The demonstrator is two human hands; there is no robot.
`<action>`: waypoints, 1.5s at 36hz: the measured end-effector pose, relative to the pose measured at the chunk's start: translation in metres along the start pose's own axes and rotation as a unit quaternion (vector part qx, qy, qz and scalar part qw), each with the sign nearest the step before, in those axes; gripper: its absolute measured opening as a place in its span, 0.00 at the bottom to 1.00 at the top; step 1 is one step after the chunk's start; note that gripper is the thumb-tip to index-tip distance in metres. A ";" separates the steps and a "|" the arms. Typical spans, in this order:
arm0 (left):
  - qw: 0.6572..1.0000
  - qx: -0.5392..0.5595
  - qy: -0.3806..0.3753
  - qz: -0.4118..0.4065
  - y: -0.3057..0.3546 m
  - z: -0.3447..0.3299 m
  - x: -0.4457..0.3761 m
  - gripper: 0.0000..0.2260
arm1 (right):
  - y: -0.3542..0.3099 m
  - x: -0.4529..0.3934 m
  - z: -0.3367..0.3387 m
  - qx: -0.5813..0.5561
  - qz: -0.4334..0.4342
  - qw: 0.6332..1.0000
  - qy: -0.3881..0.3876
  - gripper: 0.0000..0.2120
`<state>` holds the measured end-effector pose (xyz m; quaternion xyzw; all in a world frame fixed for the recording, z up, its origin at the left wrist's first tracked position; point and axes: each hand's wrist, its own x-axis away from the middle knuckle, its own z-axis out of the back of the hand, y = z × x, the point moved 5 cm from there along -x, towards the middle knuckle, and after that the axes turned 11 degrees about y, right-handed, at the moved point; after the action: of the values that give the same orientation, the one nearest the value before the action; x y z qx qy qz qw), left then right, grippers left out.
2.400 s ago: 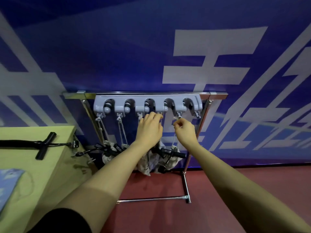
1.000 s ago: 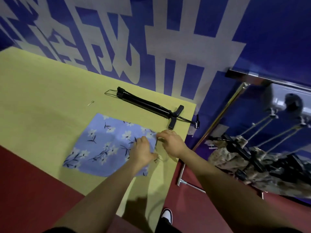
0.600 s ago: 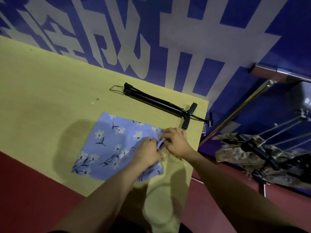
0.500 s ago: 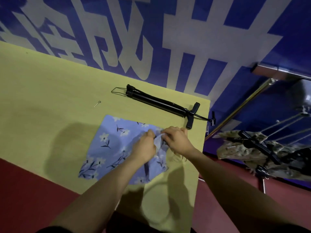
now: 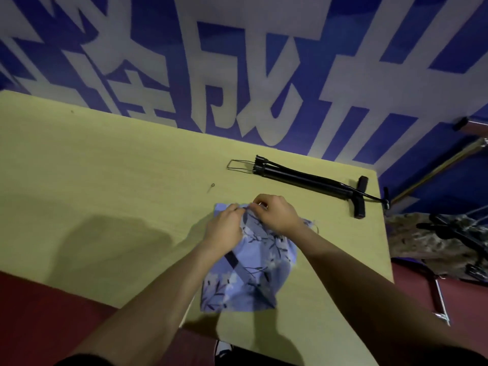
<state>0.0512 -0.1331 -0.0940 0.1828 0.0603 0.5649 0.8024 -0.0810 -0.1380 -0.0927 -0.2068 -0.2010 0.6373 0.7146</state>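
A light blue floral cloth (image 5: 253,270) lies on the yellow-green table (image 5: 105,180), partly lifted and folded at its far edge. My left hand (image 5: 224,228) grips the cloth's upper left part with curled fingers. My right hand (image 5: 274,215) pinches the cloth's top edge just beside it, fingers curled. The two hands touch each other over the cloth. A dark band runs across the cloth below my left wrist.
A black hand pump (image 5: 311,180) lies on the table behind the cloth. A small metal pin (image 5: 211,187) lies to the left. A metal rack leg (image 5: 441,299) and camouflage cloth with black tools (image 5: 435,241) sit on the red floor at right. A blue banner wall stands behind.
I turned from the rack to the table. Both hands took hold of the cloth's right edge and pulled it up and leftward, folding the cloth over itself.
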 end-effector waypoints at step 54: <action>0.974 0.227 0.007 0.020 -0.008 0.068 -0.015 0.41 | -0.032 0.001 -0.008 -0.009 0.050 0.999 -0.005 0.05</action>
<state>0.0732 -0.1650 -0.0358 0.3571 0.1894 0.5535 0.7282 -0.0506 -0.1407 -0.0814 -0.2196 -0.1998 0.6718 0.6786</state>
